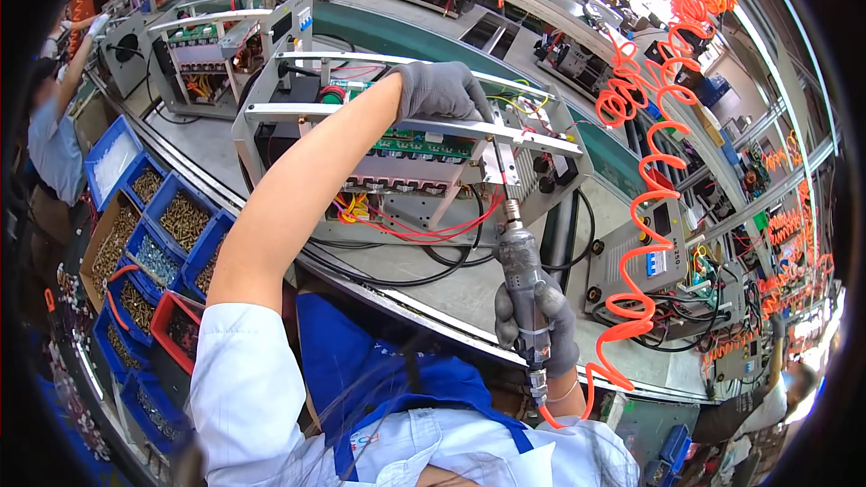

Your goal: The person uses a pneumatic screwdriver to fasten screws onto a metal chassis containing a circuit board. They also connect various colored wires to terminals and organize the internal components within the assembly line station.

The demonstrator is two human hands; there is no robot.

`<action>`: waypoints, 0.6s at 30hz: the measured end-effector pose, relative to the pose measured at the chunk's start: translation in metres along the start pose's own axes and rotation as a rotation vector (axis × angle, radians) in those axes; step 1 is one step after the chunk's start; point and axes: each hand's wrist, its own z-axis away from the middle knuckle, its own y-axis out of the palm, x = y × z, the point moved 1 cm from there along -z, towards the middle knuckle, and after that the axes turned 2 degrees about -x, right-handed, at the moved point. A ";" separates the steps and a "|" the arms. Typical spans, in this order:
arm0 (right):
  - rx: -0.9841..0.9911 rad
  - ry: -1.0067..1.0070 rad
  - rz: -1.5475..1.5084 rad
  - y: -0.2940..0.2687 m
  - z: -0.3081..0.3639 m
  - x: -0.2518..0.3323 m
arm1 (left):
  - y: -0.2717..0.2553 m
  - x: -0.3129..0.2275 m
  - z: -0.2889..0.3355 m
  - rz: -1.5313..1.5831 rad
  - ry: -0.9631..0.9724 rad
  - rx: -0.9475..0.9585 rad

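Observation:
My right hand (557, 320), in a dark grey glove, is wrapped round a black air screwdriver (525, 275). Its long bit points away from me, up to the top rail (397, 121) of an open metal machine chassis (514, 182). At that rail, my left hand (440, 90) in a matching glove reaches over with fingers bent together close to the bit's far end. Whatever its fingertips pinch is hidden. Inside the chassis sit green circuit boards (424, 146) with dark parts, and red wires (442, 233) loop out at the front.
An orange coiled air hose (636, 307) hangs at the right and meets the screwdriver's base. Blue bins (183, 219) of screws and a red bin (173, 332) stand at the left. Other chassis (203, 63) rest along the line; co-workers (56, 140) stand at both sides.

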 end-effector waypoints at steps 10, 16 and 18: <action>-0.015 0.019 -0.093 -0.004 0.013 -0.016 | 0.006 -0.002 0.002 -0.061 -0.055 -0.048; -0.074 0.022 -0.080 0.005 0.013 -0.016 | 0.009 0.019 -0.012 -0.008 0.082 -0.068; -0.074 0.009 -0.053 0.006 0.012 -0.014 | 0.006 0.009 -0.006 0.074 0.071 -0.076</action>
